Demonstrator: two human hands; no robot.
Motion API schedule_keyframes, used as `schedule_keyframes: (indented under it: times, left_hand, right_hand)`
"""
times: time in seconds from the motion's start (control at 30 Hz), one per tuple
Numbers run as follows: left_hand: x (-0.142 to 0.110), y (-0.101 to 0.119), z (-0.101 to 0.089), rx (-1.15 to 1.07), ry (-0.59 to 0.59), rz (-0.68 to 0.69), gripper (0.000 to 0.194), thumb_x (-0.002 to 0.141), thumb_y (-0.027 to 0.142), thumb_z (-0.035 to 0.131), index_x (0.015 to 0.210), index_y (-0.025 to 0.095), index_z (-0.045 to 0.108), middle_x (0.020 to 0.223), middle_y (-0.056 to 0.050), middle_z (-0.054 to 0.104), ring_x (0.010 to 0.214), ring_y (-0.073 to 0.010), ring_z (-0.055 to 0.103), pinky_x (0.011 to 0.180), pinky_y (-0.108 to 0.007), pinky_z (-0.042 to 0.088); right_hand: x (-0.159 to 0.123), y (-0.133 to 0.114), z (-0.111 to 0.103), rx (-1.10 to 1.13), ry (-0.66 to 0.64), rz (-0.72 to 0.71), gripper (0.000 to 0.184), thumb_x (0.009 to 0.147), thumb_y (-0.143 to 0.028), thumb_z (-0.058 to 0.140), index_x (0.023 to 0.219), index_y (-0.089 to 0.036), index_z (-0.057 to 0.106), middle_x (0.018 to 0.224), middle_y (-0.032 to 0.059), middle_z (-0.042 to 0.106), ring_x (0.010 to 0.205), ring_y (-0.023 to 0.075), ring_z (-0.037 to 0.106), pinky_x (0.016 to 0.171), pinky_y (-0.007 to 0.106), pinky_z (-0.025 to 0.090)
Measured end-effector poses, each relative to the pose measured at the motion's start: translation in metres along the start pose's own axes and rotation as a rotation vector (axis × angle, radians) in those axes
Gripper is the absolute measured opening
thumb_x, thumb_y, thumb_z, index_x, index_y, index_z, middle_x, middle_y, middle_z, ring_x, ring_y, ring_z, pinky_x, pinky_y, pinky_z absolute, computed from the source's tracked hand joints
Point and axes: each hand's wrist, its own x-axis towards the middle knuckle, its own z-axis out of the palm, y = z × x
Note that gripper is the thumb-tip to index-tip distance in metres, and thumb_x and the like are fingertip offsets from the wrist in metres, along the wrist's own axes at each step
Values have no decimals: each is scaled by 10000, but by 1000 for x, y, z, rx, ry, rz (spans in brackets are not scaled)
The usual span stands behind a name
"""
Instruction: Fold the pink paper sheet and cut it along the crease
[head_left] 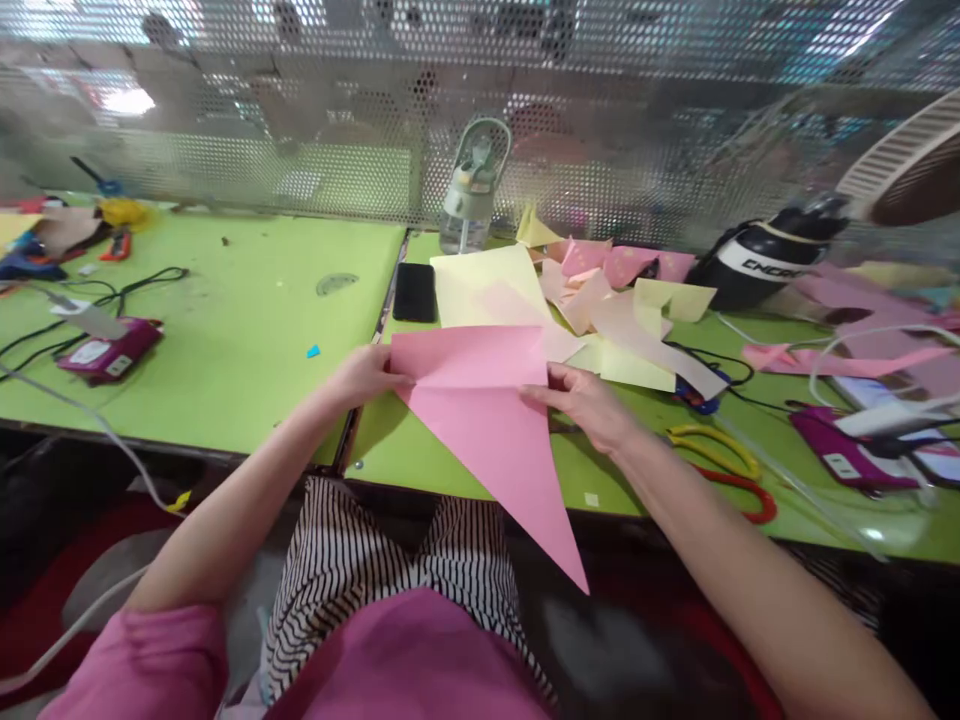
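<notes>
A large pink sheet of paper (484, 430) is stretched between my hands at the table's front edge. A straight crease runs across its upper part, and below that it narrows to a point hanging over my lap. My left hand (373, 374) pinches the sheet's left edge near the crease. On the opposite edge, my right hand (577, 398) grips it with the thumb on top. Behind the sheet lie a pale yellow sheet (487, 275) and several pink and yellow scraps (630, 320). A black phone (414, 292) rests flat just beyond my left hand.
A clear bottle with a green lid (469, 190) stands by the perforated metal screen (300, 170). To the right are red-and-yellow-handled scissors (724, 465), a purple power box (847, 450), cables and a black bottle (757, 262). Another purple box (111, 350) sits at left.
</notes>
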Motion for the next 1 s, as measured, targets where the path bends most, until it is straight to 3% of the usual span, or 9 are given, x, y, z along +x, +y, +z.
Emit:
schedule_keyframes:
  times: [0.13,0.3,0.43,0.63,0.73,0.83,0.9,1.0]
  left_hand:
    - [5,-1,0,134,11,-13,229,671,330,687,613,171,533,602,13,552,584,-129,489,542,-259,334]
    - [5,-2,-1,192,-32,5,226,685,352,691,690,165,564,652,6,572,600,-134,487,548,-258,322]
    - [3,0,0,197,-49,33,208,734,334,667,825,154,619,748,-4,625,663,-136,526,607,-256,357]
    - [-2,3,0,301,-50,60,213,776,359,672,776,150,637,707,3,616,641,-132,514,613,-263,360]
    - [-8,4,3,384,0,199,102,814,257,658,829,157,668,792,-22,663,775,-163,551,733,-299,405]
    - [-22,5,10,600,85,390,125,896,205,579,835,184,686,860,-41,677,870,-207,536,801,-357,401]
    - [-35,6,14,746,114,448,139,919,222,560,908,187,694,928,-57,685,889,-231,535,788,-377,407]
    - [-54,11,14,850,100,481,198,932,166,517,1063,171,666,1050,-68,692,947,-243,562,801,-390,436]
  right_hand:
    - [8,-1,-4,-44,-23,36,402,626,-426,790,913,-164,687,900,66,740,692,169,652,631,319,527]
    - [13,7,-8,-133,-24,38,382,618,-375,801,919,-171,686,899,63,738,712,186,651,620,318,511]
    - [14,19,-10,-324,18,-70,315,666,-405,759,875,-180,691,861,54,734,725,212,646,612,324,494]
    - [7,24,-10,-513,65,-262,259,761,-453,681,831,-205,698,787,33,714,687,215,634,596,332,471]
    - [3,25,-15,-601,12,-444,215,847,-409,618,800,-205,668,776,34,704,704,206,639,625,336,481]
    - [-1,28,-24,-776,-52,-769,151,918,-261,536,895,-197,671,886,55,728,819,207,649,737,359,504]
    - [-4,30,-29,-921,-79,-950,176,925,-166,510,997,-186,669,999,74,731,902,208,641,798,364,512]
    - [-11,32,-30,-1122,-64,-1094,257,910,-60,486,1089,-149,648,1091,97,718,939,201,629,822,346,519]
